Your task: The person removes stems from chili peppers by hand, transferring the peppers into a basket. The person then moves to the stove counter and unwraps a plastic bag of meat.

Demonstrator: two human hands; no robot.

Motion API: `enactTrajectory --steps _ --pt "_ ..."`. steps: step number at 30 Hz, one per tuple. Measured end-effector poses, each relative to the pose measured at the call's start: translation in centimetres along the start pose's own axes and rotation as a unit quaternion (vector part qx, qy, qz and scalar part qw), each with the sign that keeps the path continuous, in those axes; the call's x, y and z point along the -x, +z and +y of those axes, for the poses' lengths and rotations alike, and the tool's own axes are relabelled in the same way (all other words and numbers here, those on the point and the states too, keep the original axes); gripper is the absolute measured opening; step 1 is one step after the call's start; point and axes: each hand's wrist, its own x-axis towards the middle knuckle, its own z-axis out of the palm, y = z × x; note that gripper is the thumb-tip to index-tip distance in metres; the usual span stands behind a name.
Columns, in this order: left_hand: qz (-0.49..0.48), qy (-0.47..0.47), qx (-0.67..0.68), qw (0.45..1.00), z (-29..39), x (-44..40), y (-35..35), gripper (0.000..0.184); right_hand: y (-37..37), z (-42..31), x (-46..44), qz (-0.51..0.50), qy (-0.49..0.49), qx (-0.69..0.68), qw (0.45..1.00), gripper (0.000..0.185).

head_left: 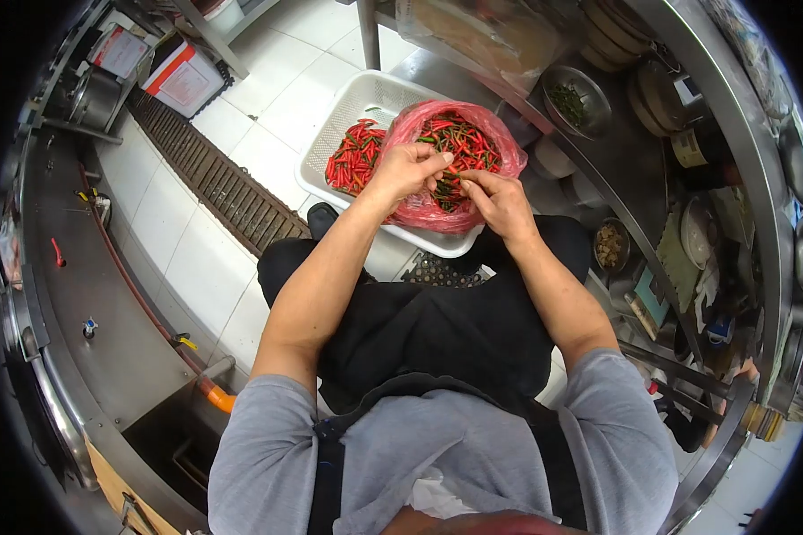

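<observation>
A pink plastic bag (509, 147) full of red chili peppers with green stems (459, 134) stands open in a white perforated basket (317, 160). Loose red chilies (357, 159) lie in the basket to the left of the bag. Above the bag's mouth, my left hand (412, 171) is closed with thumb and fingertips pinched together. Close beside it, my right hand (498, 198) pinches too. A small chili pepper (452, 176) shows between the two hands, its ends partly hidden by the fingers.
On my right, a metal shelf unit (633, 187) holds a bowl of chopped greens (565, 104) and a bowl of pale pieces (610, 245). A floor drain grate (214, 183) runs along the left, beside a steel counter (89, 294). A white-and-red box (185, 80) stands beyond.
</observation>
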Motion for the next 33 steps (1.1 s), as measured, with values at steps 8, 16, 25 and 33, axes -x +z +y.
enactTrajectory --steps 8,16,25,33 --pt "0.042 0.078 -0.002 0.996 -1.2 -0.4 0.4 0.027 0.9 -0.3 -0.6 0.02 0.04 -0.046 0.998 0.021" --pt "0.073 0.133 -0.054 0.987 -1.2 -0.1 0.9 0.024 1.6 0.5 -0.8 0.034 0.069 -0.145 0.986 0.023" --pt "0.093 0.154 -0.052 0.982 -1.7 -0.3 1.3 0.023 1.5 0.7 -0.9 0.042 0.086 -0.214 0.972 0.021" --pt "0.066 0.166 -0.06 0.982 -1.1 0.2 2.0 0.019 1.5 1.4 -1.1 0.047 0.103 -0.253 0.961 0.02"
